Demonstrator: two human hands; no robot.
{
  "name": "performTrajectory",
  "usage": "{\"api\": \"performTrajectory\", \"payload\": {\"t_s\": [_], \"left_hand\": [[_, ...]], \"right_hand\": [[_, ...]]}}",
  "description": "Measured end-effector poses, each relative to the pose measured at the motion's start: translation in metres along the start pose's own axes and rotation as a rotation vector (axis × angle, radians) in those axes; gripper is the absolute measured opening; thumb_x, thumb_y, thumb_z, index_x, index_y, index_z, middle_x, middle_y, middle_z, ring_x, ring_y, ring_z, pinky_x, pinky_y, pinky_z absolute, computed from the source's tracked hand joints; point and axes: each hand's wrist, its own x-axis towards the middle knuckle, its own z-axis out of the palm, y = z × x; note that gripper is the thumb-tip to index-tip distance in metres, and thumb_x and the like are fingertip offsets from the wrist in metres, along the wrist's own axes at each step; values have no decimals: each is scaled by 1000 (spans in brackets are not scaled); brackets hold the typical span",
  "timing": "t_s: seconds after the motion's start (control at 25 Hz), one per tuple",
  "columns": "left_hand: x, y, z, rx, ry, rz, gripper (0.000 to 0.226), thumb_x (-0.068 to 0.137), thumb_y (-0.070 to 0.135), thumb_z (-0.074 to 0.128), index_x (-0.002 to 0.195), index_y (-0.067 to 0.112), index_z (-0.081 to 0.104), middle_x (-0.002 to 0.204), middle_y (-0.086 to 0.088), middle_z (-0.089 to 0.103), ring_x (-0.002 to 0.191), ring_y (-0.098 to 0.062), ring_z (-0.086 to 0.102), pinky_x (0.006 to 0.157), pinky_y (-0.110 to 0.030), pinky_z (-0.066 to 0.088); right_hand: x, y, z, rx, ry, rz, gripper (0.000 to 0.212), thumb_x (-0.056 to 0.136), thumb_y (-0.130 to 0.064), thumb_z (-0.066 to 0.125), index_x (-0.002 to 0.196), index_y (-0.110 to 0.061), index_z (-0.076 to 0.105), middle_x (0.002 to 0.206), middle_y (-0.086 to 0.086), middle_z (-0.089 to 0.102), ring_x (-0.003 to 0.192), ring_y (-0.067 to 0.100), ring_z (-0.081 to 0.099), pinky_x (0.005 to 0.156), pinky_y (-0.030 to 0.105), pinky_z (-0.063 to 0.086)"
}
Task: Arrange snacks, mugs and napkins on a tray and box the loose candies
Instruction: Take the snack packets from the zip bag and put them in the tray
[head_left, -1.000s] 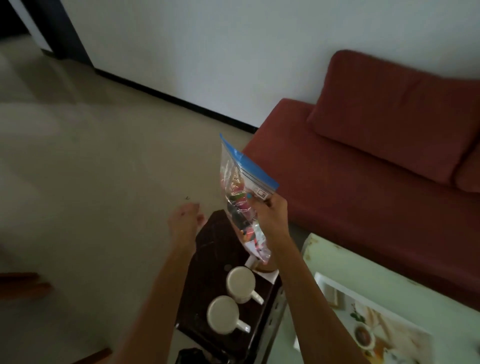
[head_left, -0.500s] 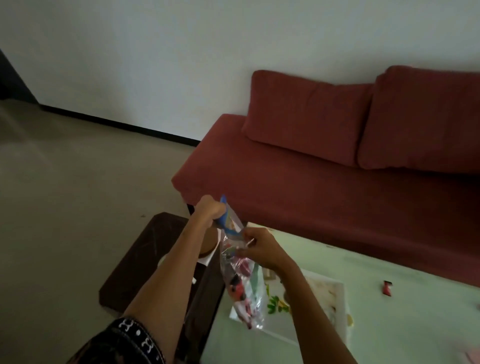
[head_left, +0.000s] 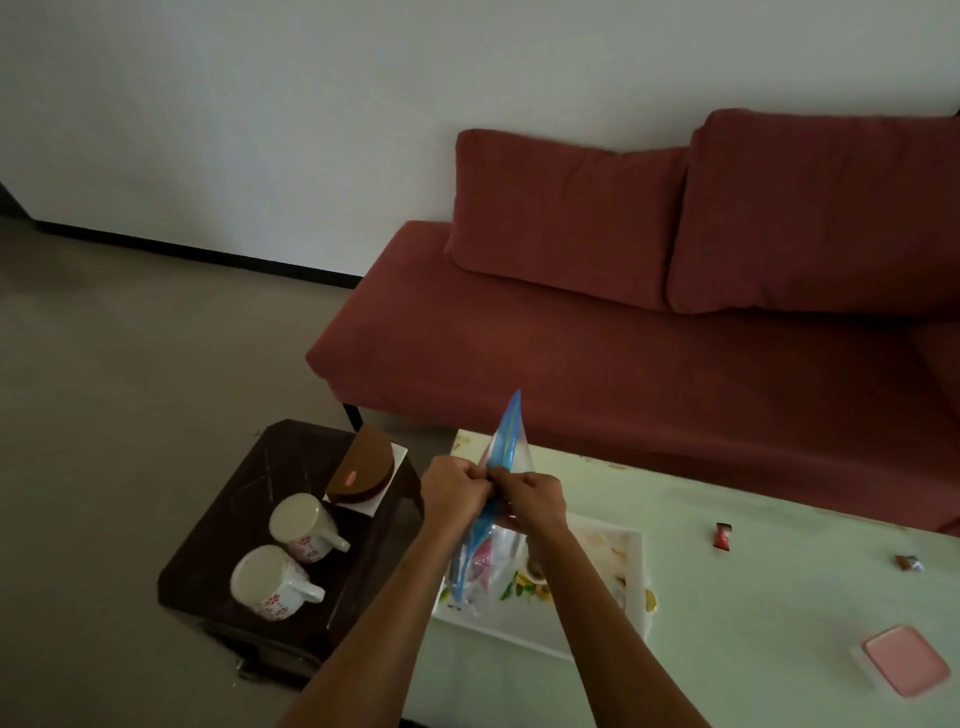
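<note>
Dim room with a red fabric sofa (head_left: 649, 364); at left, a dark wooden side counter (head_left: 260, 519) bears two white floral ceramic mugs (head_left: 301, 530). Centre: left hand (head_left: 454, 491) and right hand (head_left: 535, 499), knuckles touching, both pinch the blue-zippered clear plastic snack bag (head_left: 498, 545). Its long axis runs near-vertical, hanging just above the white floral tray (head_left: 613, 571) on the pale green counter (head_left: 779, 597).

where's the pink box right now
In the head view the pink box sits at the lower right on the pale green table, right of the floral tray and below the two loose candies.
</note>
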Motion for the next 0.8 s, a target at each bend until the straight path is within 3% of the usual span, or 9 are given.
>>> {"api": "performTrajectory", "payload": {"t_s": [0.08,0.2,0.32,0.44,0.56,0.64,0.72,0.8], "left_hand": [[0,-3,0,-39,-30,-36,16,70,11,74,58,16,65,58,4,62,56,-9,62,45,-11,47],[5,-9,-2,-187,-164,-212,15,68,9,78,63,12,65,70,-8,68,68,-22,69,63,-31,59],[-1,-15,2,-191,-136,-349,16,74,15,75,75,4,63,63,-5,63,57,-15,64,44,-20,51],[-16,-25,14,14,-55,-121,18,78,20,70,80,2,67,64,-2,61,54,-10,60,42,-8,43],[-33,-30,21,161,34,57,31,80,29,68,79,-2,65,70,-9,62,64,-13,57,56,-16,42],[-38,-28,20,214,103,110,36,79,34,68,76,-2,64,72,-13,67,61,-12,53,51,-16,36],[-38,-27,15,240,138,124,34,79,32,68,76,-1,64,77,-14,69,62,-13,54,48,-16,33],[-37,-28,8,290,158,176,23,81,21,64,79,-2,63,83,-17,68,72,-23,60,56,-24,40]], "right_hand": [[1,2,-1,-31,2,0,18,80,-24,69,67,-11,68,75,13,72,67,24,72,68,39,62],[5,6,-9,-71,-18,3,14,79,-5,63,67,-6,69,74,18,72,62,26,73,62,34,62],[3,14,-13,-215,0,-46,17,79,-6,64,63,-7,69,70,16,72,58,21,72,62,32,62],[-3,22,-7,-506,89,-132,20,78,-21,70,64,-7,73,63,10,72,55,17,68,60,27,58],[-11,28,-1,-712,207,-171,22,80,-24,67,72,-3,69,69,11,71,63,21,65,56,27,50],[-14,33,0,-806,233,-196,20,82,-22,62,78,-2,66,79,12,70,73,25,65,59,29,46],[-15,36,-3,-858,231,-208,21,84,-23,59,83,-4,66,84,11,71,78,25,65,62,31,47],[-13,36,-13,-887,251,-220,19,85,-21,56,88,-4,64,90,13,71,83,29,66,64,31,46]]}}
